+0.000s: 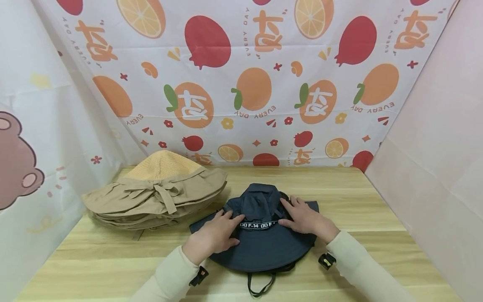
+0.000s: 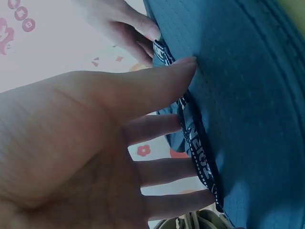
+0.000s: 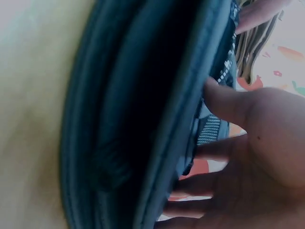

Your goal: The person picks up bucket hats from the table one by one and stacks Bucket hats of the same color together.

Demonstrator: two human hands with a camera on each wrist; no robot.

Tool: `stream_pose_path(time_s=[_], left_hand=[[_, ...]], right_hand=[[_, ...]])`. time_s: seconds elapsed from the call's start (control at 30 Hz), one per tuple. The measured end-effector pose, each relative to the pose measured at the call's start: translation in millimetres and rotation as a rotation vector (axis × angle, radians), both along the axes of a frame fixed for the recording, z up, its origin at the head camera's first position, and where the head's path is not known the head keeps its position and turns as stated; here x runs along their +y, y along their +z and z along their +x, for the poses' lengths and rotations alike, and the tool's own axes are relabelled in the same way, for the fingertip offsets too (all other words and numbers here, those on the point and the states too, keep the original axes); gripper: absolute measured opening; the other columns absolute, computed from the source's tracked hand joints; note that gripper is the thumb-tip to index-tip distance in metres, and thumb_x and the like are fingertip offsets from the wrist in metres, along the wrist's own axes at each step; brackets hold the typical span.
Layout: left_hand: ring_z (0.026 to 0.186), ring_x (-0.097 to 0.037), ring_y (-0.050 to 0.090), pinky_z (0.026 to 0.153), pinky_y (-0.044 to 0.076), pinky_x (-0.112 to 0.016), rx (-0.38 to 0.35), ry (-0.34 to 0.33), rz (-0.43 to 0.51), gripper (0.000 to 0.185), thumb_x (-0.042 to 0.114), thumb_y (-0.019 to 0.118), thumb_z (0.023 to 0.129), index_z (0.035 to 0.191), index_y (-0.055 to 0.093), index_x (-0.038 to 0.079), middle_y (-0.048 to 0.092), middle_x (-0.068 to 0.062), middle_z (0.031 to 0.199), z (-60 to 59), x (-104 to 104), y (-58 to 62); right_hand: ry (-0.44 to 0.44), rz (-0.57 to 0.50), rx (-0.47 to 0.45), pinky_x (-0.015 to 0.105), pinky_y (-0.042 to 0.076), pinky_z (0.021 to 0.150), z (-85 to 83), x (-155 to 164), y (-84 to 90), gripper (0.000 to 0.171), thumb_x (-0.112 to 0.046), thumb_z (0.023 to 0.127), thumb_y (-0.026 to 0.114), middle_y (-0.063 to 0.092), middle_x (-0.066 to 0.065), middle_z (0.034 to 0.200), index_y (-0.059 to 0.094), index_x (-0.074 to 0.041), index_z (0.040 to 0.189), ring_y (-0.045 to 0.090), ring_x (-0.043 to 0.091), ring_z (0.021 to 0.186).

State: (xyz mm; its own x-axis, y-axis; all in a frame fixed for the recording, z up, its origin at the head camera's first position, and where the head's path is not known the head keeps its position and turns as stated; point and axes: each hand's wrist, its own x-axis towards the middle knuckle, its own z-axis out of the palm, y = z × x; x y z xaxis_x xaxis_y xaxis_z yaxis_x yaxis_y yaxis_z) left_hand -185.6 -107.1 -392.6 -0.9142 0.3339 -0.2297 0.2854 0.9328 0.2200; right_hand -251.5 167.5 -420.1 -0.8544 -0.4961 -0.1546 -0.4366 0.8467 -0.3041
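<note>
A dark navy bucket hat (image 1: 260, 247) lies on the wooden table (image 1: 113, 260), its band printed with white letters. My left hand (image 1: 226, 224) rests on the hat's left side with straight fingers touching the band. My right hand (image 1: 296, 214) lies flat on the right side of the crown. In the left wrist view the left hand (image 2: 119, 143) spreads its fingers against the hat (image 2: 248, 95) and the band (image 2: 200, 152). In the right wrist view the right hand (image 3: 248, 143) touches the hat (image 3: 143, 119) from the side with extended fingers.
A stack of tan brimmed hats (image 1: 158, 197) with a bow and a woven yellow top sits at the back left, close to the navy hat. The hat's black chin strap (image 1: 260, 285) trails toward the front edge. Printed fruit cloth (image 1: 256, 84) walls the back and sides.
</note>
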Motion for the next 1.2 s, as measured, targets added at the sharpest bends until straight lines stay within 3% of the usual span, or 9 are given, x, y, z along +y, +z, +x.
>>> stream_pose_path(time_s=[0.2,0.43,1.2], left_hand=[[0.150,-0.046,0.037,0.103,0.043,-0.074,-0.008,0.006,-0.041,0.066,0.035,0.076,0.094,0.153,0.049,0.023,0.044,-0.017,0.161,-2.8,-0.6,-3.6],[0.150,-0.045,0.038,0.115,0.042,-0.059,-0.011,-0.028,-0.055,0.067,0.037,0.075,0.094,0.154,0.048,0.022,0.044,-0.017,0.161,-5.2,-2.9,-5.1],[0.151,-0.043,0.037,0.116,0.041,-0.057,-0.016,-0.039,-0.094,0.068,0.039,0.073,0.095,0.155,0.046,0.023,0.044,-0.015,0.161,-9.1,-0.3,-5.0]], right_hand=[[0.030,0.068,-0.070,0.068,0.029,0.118,-5.7,-0.5,1.2,0.077,-0.042,0.104,0.059,0.024,0.039,0.162,0.029,0.002,0.160,0.025,0.056,0.150],[0.033,0.107,-0.068,0.065,0.034,0.116,-7.4,-4.3,1.9,0.078,-0.043,0.104,0.059,0.033,0.037,0.157,0.029,0.002,0.160,0.032,0.053,0.147],[0.024,0.149,-0.056,0.066,0.035,0.116,-6.9,-7.8,4.7,0.078,-0.043,0.103,0.060,0.034,0.038,0.156,0.032,0.004,0.158,0.034,0.055,0.146]])
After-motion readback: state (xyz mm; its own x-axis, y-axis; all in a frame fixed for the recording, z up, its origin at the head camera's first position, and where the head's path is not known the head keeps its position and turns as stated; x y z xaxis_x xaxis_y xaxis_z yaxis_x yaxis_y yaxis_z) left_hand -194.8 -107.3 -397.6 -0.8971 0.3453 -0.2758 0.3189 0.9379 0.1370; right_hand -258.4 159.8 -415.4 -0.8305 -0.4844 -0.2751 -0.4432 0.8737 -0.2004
